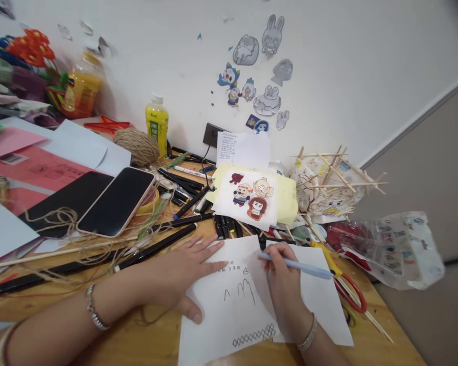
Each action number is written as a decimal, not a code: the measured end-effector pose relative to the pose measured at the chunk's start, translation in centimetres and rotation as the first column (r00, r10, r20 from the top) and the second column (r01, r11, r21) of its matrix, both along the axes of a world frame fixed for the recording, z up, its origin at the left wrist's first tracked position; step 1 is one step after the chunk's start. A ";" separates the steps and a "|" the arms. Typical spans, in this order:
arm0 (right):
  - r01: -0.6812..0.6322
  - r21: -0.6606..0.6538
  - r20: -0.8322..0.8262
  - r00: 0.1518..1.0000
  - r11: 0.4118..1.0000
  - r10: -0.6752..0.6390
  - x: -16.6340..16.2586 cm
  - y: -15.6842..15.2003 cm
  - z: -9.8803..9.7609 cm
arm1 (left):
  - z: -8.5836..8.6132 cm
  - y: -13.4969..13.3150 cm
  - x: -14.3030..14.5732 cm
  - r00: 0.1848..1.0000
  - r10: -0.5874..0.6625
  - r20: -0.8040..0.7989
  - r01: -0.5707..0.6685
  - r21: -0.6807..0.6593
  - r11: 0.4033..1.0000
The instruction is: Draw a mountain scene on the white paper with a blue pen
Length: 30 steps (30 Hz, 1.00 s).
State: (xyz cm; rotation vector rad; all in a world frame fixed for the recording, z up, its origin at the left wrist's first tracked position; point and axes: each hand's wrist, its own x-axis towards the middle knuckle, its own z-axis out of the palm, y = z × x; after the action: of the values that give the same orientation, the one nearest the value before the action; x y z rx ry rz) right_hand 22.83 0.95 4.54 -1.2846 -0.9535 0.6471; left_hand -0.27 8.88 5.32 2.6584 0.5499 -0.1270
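My left hand (193,272) lies flat with fingers spread on the left side of a white sheet of paper (213,340). My right hand (284,277) grips a light blue pen (309,268) near its tip, over the sheet's right edge. On the sheet are thin pencil-like curves, small written characters and a dark criss-cross band near the bottom. A second white sheet (324,310) lies partly beneath my right hand. Just beyond stands a paper with coloured cartoon figures (248,203), resting on yellow paper (288,198).
Several markers (183,183), a phone (116,203) and a twine ball (137,146) crowd the left. Two drink bottles, one green-yellow (157,124), one orange (83,86), stand behind. Scissors (353,295), a plastic bag (400,249) and a stick-framed paper craft (328,180) are at right.
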 end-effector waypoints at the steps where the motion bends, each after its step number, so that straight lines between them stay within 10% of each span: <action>1: 0.049 0.036 -0.021 0.999 0.998 -0.048 0.2 0.2 0.4 | 0.1 0.2 -0.1 1.000 0.004 -0.004 -0.004 0.007 1.000; 19: -0.214 -0.047 0.122 0.968 0.976 0.218 0.3 -1.4 0.0 | 0.4 -0.6 0.8 0.998 0.049 -0.040 -0.048 0.029 0.998; 30: -0.363 -0.335 0.450 0.749 0.870 0.486 -1.5 -1.3 -1.7 | -1.2 -1.0 0.3 0.998 0.047 0.044 -0.048 0.012 0.999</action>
State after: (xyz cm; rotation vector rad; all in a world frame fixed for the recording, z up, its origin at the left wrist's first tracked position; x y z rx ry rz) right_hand 21.37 -0.35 2.83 -1.4944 -1.7072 0.7933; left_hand 0.01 7.86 4.11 2.6514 0.6011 -0.0509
